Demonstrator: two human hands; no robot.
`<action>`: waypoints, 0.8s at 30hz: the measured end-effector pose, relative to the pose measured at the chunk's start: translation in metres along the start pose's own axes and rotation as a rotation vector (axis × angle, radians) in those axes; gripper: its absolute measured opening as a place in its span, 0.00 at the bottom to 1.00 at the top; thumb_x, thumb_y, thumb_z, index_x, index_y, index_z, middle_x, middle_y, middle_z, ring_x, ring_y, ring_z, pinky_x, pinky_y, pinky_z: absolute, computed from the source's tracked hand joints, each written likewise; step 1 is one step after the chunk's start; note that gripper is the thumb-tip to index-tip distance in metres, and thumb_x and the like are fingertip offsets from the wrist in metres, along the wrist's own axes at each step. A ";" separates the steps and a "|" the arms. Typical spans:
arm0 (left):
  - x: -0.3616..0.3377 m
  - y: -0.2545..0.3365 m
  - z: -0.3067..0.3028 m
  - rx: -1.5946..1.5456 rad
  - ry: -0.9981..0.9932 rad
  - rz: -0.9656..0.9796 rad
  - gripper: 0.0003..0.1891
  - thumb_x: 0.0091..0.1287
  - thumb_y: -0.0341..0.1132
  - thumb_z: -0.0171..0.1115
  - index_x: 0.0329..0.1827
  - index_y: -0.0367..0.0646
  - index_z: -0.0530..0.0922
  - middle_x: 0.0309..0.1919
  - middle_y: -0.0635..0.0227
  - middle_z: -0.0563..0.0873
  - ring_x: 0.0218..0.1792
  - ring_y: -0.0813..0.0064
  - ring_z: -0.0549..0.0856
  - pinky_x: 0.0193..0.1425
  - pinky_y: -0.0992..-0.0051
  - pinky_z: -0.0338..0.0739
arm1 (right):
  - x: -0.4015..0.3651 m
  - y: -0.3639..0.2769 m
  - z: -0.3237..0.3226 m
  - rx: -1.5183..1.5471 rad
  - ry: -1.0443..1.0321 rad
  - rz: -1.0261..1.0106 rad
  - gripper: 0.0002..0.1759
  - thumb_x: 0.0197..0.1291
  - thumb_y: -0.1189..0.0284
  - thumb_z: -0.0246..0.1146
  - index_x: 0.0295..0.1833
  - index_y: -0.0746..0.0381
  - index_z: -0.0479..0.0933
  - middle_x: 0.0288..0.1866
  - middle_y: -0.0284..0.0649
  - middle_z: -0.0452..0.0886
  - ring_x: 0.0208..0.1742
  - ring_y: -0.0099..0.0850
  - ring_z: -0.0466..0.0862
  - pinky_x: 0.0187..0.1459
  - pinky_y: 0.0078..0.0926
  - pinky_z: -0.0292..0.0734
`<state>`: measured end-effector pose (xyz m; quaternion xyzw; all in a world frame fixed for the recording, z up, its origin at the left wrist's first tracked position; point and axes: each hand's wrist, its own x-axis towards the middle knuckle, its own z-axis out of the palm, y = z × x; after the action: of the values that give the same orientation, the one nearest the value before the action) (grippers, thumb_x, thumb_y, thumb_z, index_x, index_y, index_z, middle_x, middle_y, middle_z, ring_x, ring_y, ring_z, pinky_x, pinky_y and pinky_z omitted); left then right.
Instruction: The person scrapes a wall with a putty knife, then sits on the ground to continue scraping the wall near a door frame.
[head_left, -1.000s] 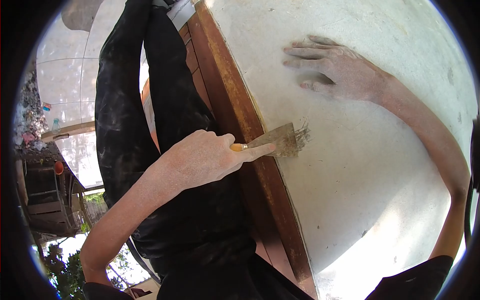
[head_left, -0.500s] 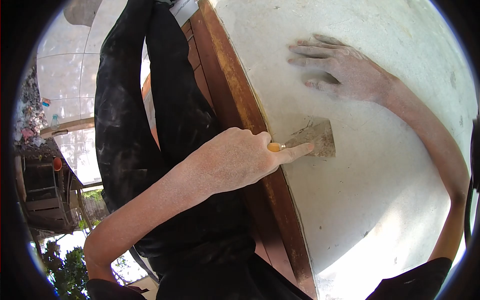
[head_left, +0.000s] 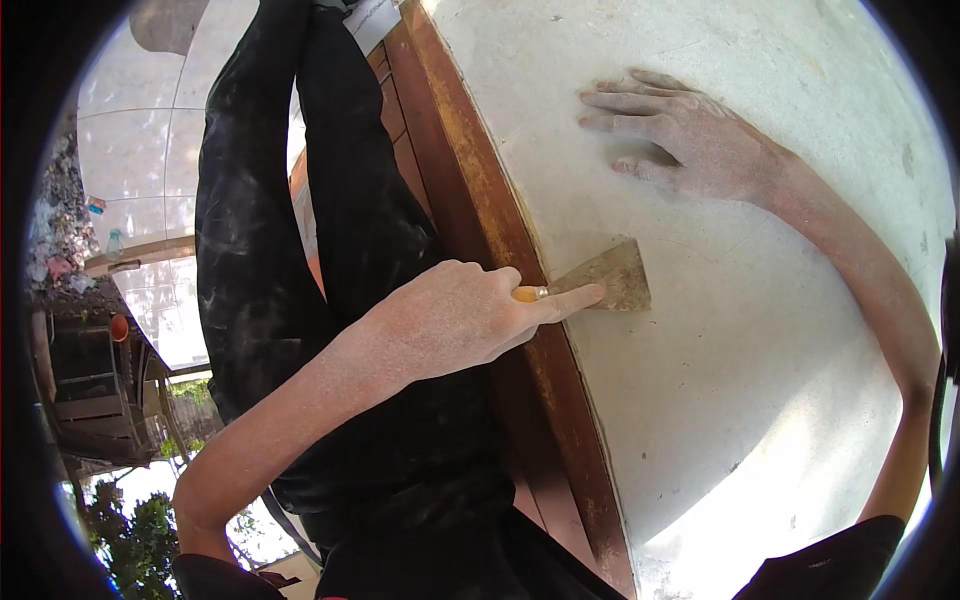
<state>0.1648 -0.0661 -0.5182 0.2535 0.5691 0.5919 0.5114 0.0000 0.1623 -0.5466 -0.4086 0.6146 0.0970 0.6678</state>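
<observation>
My left hand [head_left: 455,318] grips a putty knife [head_left: 622,277] by its yellow handle, with the index finger stretched along the blade. The broad, stained metal blade lies against a pale, smooth surface [head_left: 700,400], just past its brown wooden edge [head_left: 545,345]. My fingers hide most of the handle. Farther up, my right hand [head_left: 690,140] rests on the same surface, fingers spread, holding nothing. Whitish dust coats both hands.
My legs in dusty black trousers [head_left: 260,250] extend along the wooden edge. At the left are pale floor tiles [head_left: 125,150], scattered litter [head_left: 65,245], dark wooden furniture [head_left: 100,400] and green foliage [head_left: 130,525]. Bright sunlight falls on the lower part of the pale surface.
My left hand and the putty knife have shifted a little left, toward the wooden edge. My right hand stays in practically the same place.
</observation>
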 end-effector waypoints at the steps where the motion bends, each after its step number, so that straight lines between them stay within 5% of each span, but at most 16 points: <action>1: 0.006 0.003 -0.003 0.006 0.038 0.036 0.32 0.73 0.37 0.57 0.79 0.65 0.58 0.21 0.64 0.74 0.17 0.71 0.77 0.23 0.73 0.78 | 0.000 0.001 0.000 0.008 0.002 -0.008 0.28 0.66 0.55 0.61 0.70 0.47 0.71 0.77 0.29 0.65 0.79 0.31 0.60 0.82 0.37 0.47; 10: -0.035 -0.014 0.002 0.038 -0.072 -0.095 0.32 0.72 0.38 0.58 0.78 0.70 0.59 0.20 0.65 0.74 0.17 0.70 0.76 0.24 0.71 0.79 | 0.001 0.004 0.001 0.015 0.006 0.002 0.28 0.66 0.55 0.62 0.70 0.48 0.72 0.76 0.29 0.66 0.79 0.30 0.60 0.82 0.35 0.46; 19: -0.011 -0.009 -0.008 0.052 0.009 0.036 0.30 0.75 0.39 0.54 0.79 0.65 0.58 0.22 0.61 0.79 0.18 0.71 0.82 0.22 0.73 0.80 | 0.001 0.001 0.000 -0.023 -0.001 0.015 0.28 0.66 0.55 0.61 0.70 0.47 0.72 0.76 0.28 0.66 0.79 0.30 0.60 0.82 0.35 0.47; 24: -0.041 -0.020 0.004 0.042 -0.082 -0.102 0.29 0.75 0.38 0.54 0.78 0.64 0.60 0.20 0.63 0.77 0.16 0.72 0.79 0.22 0.73 0.80 | -0.001 -0.003 -0.002 -0.048 0.011 0.053 0.28 0.65 0.54 0.61 0.70 0.46 0.72 0.77 0.26 0.65 0.79 0.29 0.60 0.82 0.35 0.47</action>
<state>0.1889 -0.1046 -0.5241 0.2587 0.5724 0.5420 0.5583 -0.0001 0.1591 -0.5440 -0.4086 0.6263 0.1273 0.6516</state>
